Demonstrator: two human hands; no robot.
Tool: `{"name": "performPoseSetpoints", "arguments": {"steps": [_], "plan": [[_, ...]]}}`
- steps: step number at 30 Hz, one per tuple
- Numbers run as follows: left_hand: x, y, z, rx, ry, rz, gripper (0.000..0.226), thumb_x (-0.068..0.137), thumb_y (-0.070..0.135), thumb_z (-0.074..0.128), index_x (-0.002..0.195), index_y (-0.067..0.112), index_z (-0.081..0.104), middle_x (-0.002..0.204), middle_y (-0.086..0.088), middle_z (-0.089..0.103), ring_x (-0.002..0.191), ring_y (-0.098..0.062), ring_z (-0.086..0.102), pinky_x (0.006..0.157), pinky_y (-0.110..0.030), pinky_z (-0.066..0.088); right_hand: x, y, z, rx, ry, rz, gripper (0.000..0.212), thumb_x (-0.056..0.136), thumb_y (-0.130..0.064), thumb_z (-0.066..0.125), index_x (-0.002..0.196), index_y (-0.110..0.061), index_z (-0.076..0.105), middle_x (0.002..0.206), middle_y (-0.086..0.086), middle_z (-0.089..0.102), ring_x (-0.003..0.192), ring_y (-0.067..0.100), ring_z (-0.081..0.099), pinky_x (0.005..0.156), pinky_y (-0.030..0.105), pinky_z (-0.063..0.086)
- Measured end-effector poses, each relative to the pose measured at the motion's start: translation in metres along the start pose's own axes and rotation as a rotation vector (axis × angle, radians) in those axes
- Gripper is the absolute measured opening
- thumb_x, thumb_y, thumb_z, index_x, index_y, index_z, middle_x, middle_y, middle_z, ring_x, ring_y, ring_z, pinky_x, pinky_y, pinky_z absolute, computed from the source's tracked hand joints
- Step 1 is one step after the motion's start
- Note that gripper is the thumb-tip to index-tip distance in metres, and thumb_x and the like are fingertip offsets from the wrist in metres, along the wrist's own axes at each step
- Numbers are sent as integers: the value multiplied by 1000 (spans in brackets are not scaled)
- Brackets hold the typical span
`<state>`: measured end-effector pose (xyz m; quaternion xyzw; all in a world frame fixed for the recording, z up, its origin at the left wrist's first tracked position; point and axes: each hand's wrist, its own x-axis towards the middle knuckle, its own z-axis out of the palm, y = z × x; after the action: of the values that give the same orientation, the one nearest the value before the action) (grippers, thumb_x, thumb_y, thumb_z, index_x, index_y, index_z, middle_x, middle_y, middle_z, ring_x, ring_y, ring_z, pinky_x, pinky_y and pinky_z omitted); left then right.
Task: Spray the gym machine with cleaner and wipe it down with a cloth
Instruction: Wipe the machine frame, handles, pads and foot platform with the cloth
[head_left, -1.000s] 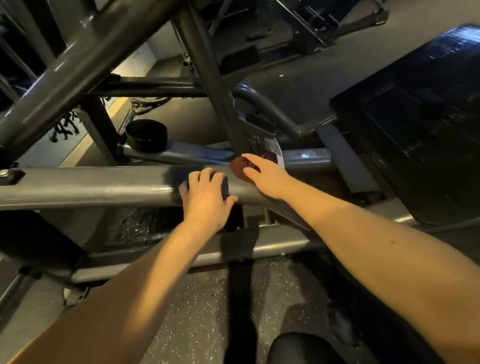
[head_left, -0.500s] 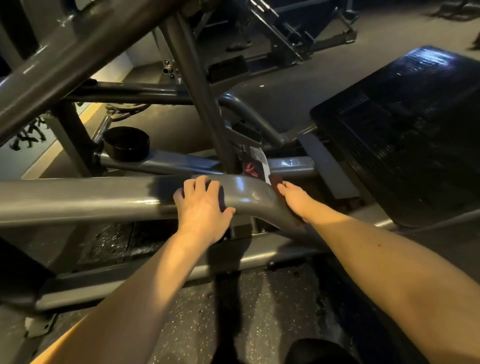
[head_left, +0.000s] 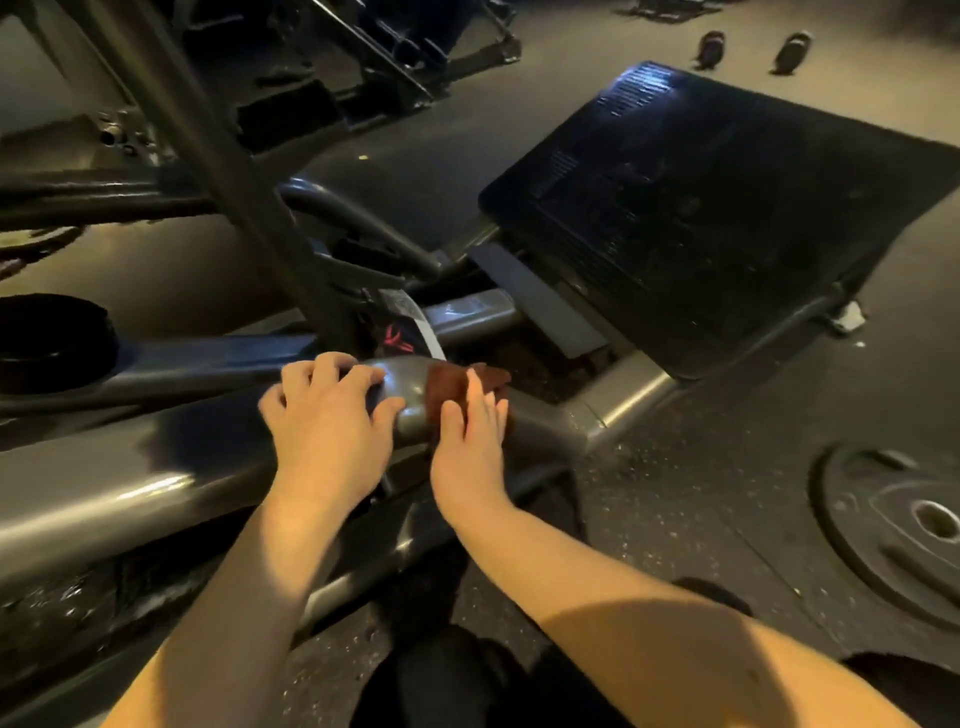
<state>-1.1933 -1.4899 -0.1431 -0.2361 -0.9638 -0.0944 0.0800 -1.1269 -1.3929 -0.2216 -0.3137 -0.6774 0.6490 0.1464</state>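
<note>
- Speckled rubber flooring (head_left: 675, 519) is seen beneath the gym machine (head_left: 208, 156). A black footplate (head_left: 727, 197) stands at the upper right and a weight plate (head_left: 904, 530) lies flat at the right edge.
- The cloth (head_left: 449, 382), dark red-brown, is located on the bend of the grey frame tube (head_left: 130, 467), just below a printed label (head_left: 422, 327).
- The right hand (head_left: 470, 447) is laid on the cloth with the fingers straight and close together. The cloth is pressed against the tube, not pinched. This flat contact is judged to spread pressure round the curve for wiping.
- Whether the right thumb is tucked under the cloth edge cannot be told.
- The left hand (head_left: 327, 415) is placed on the same tube, just beside the cloth, with the fingers spread and bent over the top. Nothing is held in it. It is judged to serve as a brace for the leaning body.
- No spray bottle is visible, so the wiping step is judged to be in hand.
</note>
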Motion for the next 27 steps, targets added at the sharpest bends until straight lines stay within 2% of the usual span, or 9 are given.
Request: {"name": "performPoseSetpoints", "arguments": {"steps": [2, 6, 9, 13, 15, 18, 22, 24, 27], "plan": [[-2, -1, 4, 19, 22, 32, 40, 98, 44, 59, 134, 26, 63, 143, -3, 50, 135, -32, 33, 112, -53, 24, 4, 8, 0, 94, 32, 11, 53, 112, -37, 36, 161, -45, 18, 171, -16, 3, 157, 6, -9, 129, 43, 8], [1, 2, 5, 33, -7, 14, 43, 97, 42, 59, 136, 23, 61, 144, -6, 48, 136, -33, 33, 112, -53, 24, 27, 32, -14, 175, 148, 90, 49, 107, -48, 39, 156, -52, 30, 171, -12, 9, 159, 19, 11, 126, 53, 24], [4, 5, 6, 41, -11, 21, 42, 98, 43, 58, 136, 26, 59, 147, -3, 46, 138, -31, 31, 113, -51, 22, 47, 56, -39, 160, 171, 212, 50, 110, -43, 38, 159, -43, 30, 170, -3, 19, 156, 26, 23, 125, 49, 24], [12, 17, 13, 82, -13, 109, 39, 98, 47, 56, 130, 26, 64, 142, -1, 50, 134, -29, 34, 109, -50, 25, 58, 61, -53, 51, 107, 253, 48, 109, -46, 36, 157, -47, 32, 164, 0, 34, 146, 27, 41, 108, 43, 46], [16, 24, 15, 106, -20, 109, 39, 97, 47, 56, 128, 24, 65, 140, -1, 53, 132, -29, 36, 108, -49, 26, 52, 46, -44, -44, 59, 145, 47, 109, -46, 35, 156, -48, 32, 164, -1, 34, 146, 25, 40, 117, 51, 39], [19, 27, 18, 65, -6, 75, 37, 97, 44, 60, 128, 26, 66, 141, 1, 52, 134, -27, 34, 110, -48, 22, 44, 24, -36, -143, -87, -46, 46, 110, -44, 32, 155, -46, 29, 165, -9, 30, 155, 19, 24, 125, 60, 21], [20, 26, 26, 58, 65, 71, 34, 94, 42, 63, 123, 25, 70, 139, 1, 54, 132, -28, 33, 111, -49, 22, 56, 20, -55, -340, -226, -164, 49, 111, -43, 31, 159, -38, 28, 160, -2, 41, 151, 19, 33, 123, 54, 27], [20, 24, 31, 73, 92, 70, 35, 93, 44, 64, 120, 24, 71, 136, 1, 56, 130, -28, 35, 110, -49, 24, 70, 29, -68, -364, -259, -142, 49, 111, -46, 31, 159, -38, 30, 157, 1, 45, 145, 22, 40, 122, 46, 31], [21, 25, 38, 117, 125, 80, 38, 91, 51, 63, 118, 27, 72, 132, 1, 59, 127, -27, 36, 107, -48, 24, 117, 69, -93, -367, -232, 18, 50, 110, -50, 32, 159, -39, 33, 159, 6, 44, 146, 30, 40, 120, 43, 28]]}}
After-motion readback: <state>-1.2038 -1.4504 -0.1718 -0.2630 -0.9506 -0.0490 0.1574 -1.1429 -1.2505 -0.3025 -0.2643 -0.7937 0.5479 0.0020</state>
